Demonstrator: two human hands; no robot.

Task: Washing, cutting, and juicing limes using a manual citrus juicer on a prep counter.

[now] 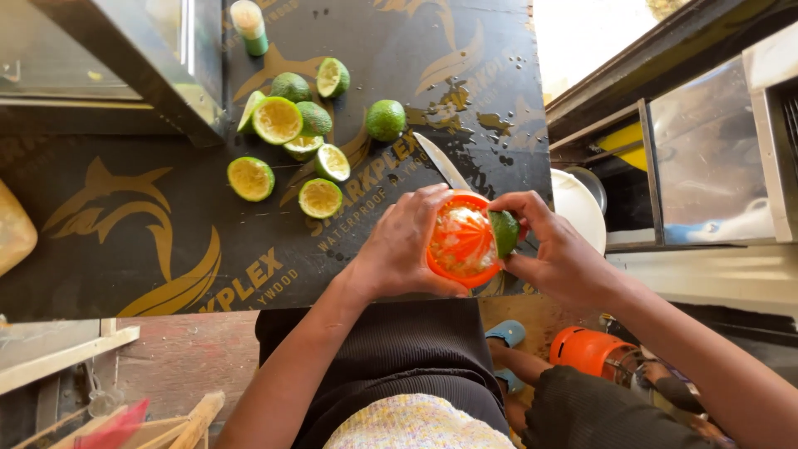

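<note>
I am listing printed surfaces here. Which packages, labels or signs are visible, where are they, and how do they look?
Printed board: the black worktop, with gold lettering and gold fish-shaped logos.
Small bottle: top left on the board, upright, green with a pale top; whether it has a label cannot be told.
No screens.

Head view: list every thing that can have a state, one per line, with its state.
left hand: gripping the orange juicer
right hand: holding a lime half at the juicer's edge
orange juicer: tilted, held off the board, pulp inside
lime half: cut, pinched in fingers
whole lime: uncut, on the board
cut limes: halved, mostly cut faces up
knife: lying flat, unheld
black board: wet with splashes
</note>
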